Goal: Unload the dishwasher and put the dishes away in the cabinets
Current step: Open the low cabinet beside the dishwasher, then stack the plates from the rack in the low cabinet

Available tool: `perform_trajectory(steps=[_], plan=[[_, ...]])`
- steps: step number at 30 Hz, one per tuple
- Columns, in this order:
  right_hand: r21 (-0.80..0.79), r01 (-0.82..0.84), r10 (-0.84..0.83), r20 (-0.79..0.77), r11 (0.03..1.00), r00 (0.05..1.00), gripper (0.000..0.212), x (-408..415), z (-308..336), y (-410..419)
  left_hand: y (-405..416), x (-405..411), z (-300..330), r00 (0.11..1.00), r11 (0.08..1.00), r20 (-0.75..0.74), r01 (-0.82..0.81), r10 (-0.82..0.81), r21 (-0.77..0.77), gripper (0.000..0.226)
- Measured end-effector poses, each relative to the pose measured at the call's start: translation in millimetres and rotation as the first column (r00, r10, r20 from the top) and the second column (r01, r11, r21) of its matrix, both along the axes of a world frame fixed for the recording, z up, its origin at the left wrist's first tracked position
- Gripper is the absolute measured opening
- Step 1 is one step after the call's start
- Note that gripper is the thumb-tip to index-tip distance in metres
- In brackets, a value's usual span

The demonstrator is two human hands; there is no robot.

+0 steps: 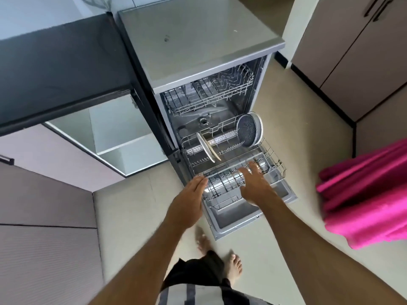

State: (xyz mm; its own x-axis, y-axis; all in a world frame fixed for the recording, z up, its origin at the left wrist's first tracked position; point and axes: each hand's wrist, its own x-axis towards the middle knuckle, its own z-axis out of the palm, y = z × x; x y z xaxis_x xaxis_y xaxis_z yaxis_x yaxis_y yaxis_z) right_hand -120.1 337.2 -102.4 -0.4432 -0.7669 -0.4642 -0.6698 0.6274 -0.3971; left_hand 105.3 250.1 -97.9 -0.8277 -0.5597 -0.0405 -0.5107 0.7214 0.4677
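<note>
Both hands reaching over the pulled-out lower rack, nothing held.

Dishwasher (198,51) stood open, lower rack (273,155) drawn out for reach. Round tray (248,130) and plates (208,149) stood on edge between tines. Left hand (193,190) and right hand (255,186) hovered flat, fingers extended, empty.

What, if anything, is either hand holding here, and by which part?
Nothing is held. The left hand and right hand reach with straight fingers over the lower rack.
</note>
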Motion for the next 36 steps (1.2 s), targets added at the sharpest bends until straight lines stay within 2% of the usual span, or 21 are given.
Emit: perform_trajectory(steps=[11, 17, 22, 29, 36], plan=[[0.024, -0.037, 0.036, 0.019, 0.999, 0.999, 0.077, -40, -11, -55, -43, -64, -20, 0.98, 0.967, -0.014, -0.195, 0.2, 0.165, 0.066], [0.059, -0.06, 0.057, 0.057, 0.996, 0.997, 0.079, -62, -42, -92, -60, -92, -48, 0.949, 0.915, 0.058, -0.315, 0.31, 0.252, 0.072], [0.051, -0.074, 0.068, 0.105, 0.996, 0.992, 0.078, -89, -76, -127, -83, -124, -90, 0.892, 0.833, 0.104, -0.448, 0.439, 0.324, 0.063], [0.083, -0.185, 0.171, 0.155, 0.979, 0.973, 0.083, -123, -141, -160, -96, -161, -152, 0.759, 0.664, 0.173, -0.638, 0.628, 0.389, 0.06], [0.051, -0.248, 0.236, 0.176, 0.967, 0.956, 0.079, -152, -194, -195, -116, -194, -199, 0.68, 0.557, 0.213, -0.709, 0.701, 0.432, 0.06]])
